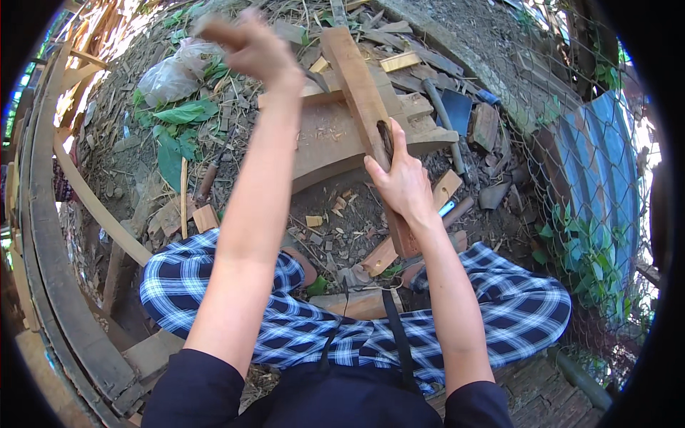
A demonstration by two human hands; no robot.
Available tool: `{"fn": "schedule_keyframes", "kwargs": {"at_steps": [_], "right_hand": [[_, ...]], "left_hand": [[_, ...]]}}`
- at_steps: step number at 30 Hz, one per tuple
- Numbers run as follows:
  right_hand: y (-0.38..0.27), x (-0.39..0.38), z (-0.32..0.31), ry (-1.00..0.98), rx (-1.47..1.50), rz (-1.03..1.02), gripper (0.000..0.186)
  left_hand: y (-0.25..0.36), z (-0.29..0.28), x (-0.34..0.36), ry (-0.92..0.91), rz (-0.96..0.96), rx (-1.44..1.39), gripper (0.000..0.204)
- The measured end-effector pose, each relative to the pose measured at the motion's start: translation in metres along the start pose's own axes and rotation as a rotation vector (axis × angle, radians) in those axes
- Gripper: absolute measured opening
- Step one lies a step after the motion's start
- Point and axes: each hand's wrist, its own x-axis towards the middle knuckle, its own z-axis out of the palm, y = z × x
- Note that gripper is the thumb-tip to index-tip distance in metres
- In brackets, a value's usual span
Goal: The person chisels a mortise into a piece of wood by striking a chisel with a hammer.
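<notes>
My left hand (pixel 260 53) is raised at the upper left, blurred by motion, gripping a brown wooden piece or handle (pixel 217 32). My right hand (pixel 403 182) grips a long wooden beam (pixel 349 71) with a dark slot near my fingers; the beam slants across a broad, curved wooden block (pixel 321 143) strewn with shavings. A short wooden piece with holes (pixel 376 257) lies on the ground below the beam, beside a small blue-and-white item (pixel 447 207).
A chain-link fence and corrugated sheet (pixel 599 178) stand at the right. Curved planks (pixel 57 271) line the left. A plastic bag (pixel 175 75), leaves, a pipe (pixel 446 128), a blue metal blade (pixel 458 114) and wood scraps litter the ground. My crossed legs are below.
</notes>
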Motion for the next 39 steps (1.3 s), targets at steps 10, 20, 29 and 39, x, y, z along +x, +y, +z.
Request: {"fn": "schedule_keyframes", "kwargs": {"at_steps": [10, 20, 29, 39], "right_hand": [[0.006, 0.002, -0.001, 0.017, -0.031, -0.024, 0.087], [0.003, -0.001, -0.002, -0.010, 0.006, 0.012, 0.082], [0.011, 0.003, 0.001, 0.009, 0.045, -0.040, 0.085], [0.007, -0.003, -0.014, 0.014, 0.350, -0.058, 0.084]], "left_hand": [[0.041, -0.021, 0.018, 0.158, -0.361, -0.314, 0.030], [0.019, 0.009, -0.010, -0.153, -0.143, -0.154, 0.034], [0.015, 0.024, -0.014, -0.060, -0.126, 0.022, 0.036], [-0.013, 0.030, -0.016, -0.151, 0.239, 0.098, 0.028]]}}
